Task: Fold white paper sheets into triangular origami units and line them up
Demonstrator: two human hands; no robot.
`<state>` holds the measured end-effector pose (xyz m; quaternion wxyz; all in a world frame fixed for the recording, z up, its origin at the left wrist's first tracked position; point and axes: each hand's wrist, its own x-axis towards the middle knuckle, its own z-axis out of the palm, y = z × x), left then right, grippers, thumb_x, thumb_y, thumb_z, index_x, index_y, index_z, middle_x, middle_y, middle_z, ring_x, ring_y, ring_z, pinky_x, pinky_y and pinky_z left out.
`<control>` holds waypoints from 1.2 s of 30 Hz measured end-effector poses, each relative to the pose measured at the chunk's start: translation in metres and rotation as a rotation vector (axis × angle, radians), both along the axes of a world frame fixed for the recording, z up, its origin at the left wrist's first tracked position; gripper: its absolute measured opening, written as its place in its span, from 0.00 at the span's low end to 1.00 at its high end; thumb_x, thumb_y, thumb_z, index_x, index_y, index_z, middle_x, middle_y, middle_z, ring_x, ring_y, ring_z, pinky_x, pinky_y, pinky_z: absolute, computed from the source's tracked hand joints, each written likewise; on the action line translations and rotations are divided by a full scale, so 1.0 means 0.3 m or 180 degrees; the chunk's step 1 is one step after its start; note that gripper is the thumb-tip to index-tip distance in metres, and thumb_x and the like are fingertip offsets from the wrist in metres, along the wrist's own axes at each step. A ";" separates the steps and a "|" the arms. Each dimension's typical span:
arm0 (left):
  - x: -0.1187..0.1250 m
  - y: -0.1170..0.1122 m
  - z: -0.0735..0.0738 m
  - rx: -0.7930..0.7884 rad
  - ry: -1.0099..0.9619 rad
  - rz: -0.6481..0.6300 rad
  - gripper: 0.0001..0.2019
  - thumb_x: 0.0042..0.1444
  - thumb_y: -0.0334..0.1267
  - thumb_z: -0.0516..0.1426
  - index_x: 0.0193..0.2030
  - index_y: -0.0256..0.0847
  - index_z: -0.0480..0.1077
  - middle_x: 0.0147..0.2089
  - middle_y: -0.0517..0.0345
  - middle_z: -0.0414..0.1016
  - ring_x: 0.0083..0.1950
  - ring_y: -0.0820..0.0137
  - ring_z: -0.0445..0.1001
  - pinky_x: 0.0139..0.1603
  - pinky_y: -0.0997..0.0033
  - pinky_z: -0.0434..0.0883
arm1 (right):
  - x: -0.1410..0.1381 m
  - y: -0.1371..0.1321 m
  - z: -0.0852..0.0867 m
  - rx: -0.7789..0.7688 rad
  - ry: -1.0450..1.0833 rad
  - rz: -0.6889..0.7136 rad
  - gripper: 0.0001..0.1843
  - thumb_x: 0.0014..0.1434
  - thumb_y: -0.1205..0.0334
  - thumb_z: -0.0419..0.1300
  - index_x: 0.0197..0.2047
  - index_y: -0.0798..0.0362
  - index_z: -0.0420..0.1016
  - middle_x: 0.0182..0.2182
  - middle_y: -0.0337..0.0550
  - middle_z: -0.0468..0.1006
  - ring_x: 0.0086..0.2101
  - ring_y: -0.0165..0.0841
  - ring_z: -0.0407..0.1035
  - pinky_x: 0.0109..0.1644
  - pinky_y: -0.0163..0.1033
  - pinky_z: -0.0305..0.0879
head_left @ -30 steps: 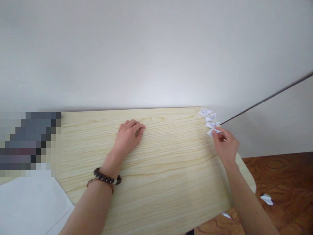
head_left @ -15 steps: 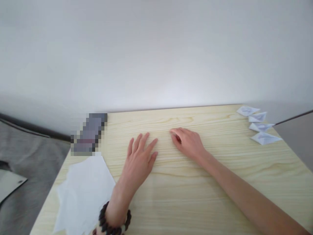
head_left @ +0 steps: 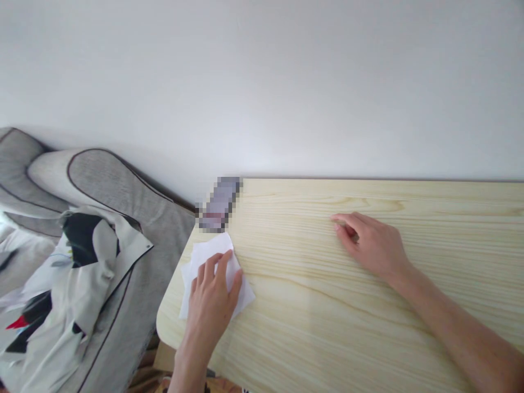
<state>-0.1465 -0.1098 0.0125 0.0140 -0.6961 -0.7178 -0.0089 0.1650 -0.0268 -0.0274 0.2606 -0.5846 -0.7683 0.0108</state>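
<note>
My left hand (head_left: pixel 213 295) lies over a small stack of white paper sheets (head_left: pixel 241 303) at the table's left end. Its fingers are spread and slightly bent, with the tips on the top sheet; whether they grip it I cannot tell. Farther right, my right hand (head_left: pixel 374 243) rests on the wooden table (head_left: pixel 303 278). Its fingers are loosely curled, thumb and index tips close together, and nothing shows in them.
A blurred-out phone (head_left: pixel 220 204) leans or lies behind the paper, close to the white wall (head_left: pixel 286 93). Left of the table stands a grey sofa (head_left: pixel 110 174), with a patterned black-and-white cloth (head_left: pixel 85 295) draped on it.
My view has swung left, so the folded white paper pieces at the table's right have left the picture. My left hand has moved left onto the paper stack. The right hand stays curled on the table.
</note>
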 end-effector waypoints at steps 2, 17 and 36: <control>-0.001 0.015 0.014 0.0045 -0.0057 0.0055 0.18 0.64 0.41 0.48 0.59 0.41 0.63 0.55 0.47 0.72 0.54 0.56 0.71 0.44 0.58 0.73 | -0.001 0.001 0.001 0.0004 0.0009 0.0000 0.12 0.62 0.60 0.53 0.43 0.48 0.76 0.28 0.37 0.78 0.29 0.33 0.74 0.29 0.36 0.58; -0.015 0.019 -0.025 0.0766 -0.0799 0.0046 0.11 0.62 0.42 0.55 0.49 0.45 0.71 0.45 0.54 0.78 0.48 0.60 0.74 0.48 0.59 0.72 | 0.001 -0.002 0.005 -0.0081 0.0092 0.0008 0.12 0.61 0.60 0.53 0.43 0.47 0.76 0.29 0.37 0.79 0.29 0.33 0.73 0.30 0.36 0.59; -0.007 -0.064 -0.019 0.0612 -0.0421 -0.1056 0.18 0.58 0.47 0.59 0.51 0.42 0.71 0.51 0.52 0.77 0.53 0.59 0.74 0.49 0.58 0.76 | 0.007 -0.005 0.007 -0.0022 0.0063 0.0020 0.11 0.61 0.61 0.55 0.44 0.47 0.76 0.29 0.35 0.79 0.29 0.31 0.74 0.29 0.34 0.59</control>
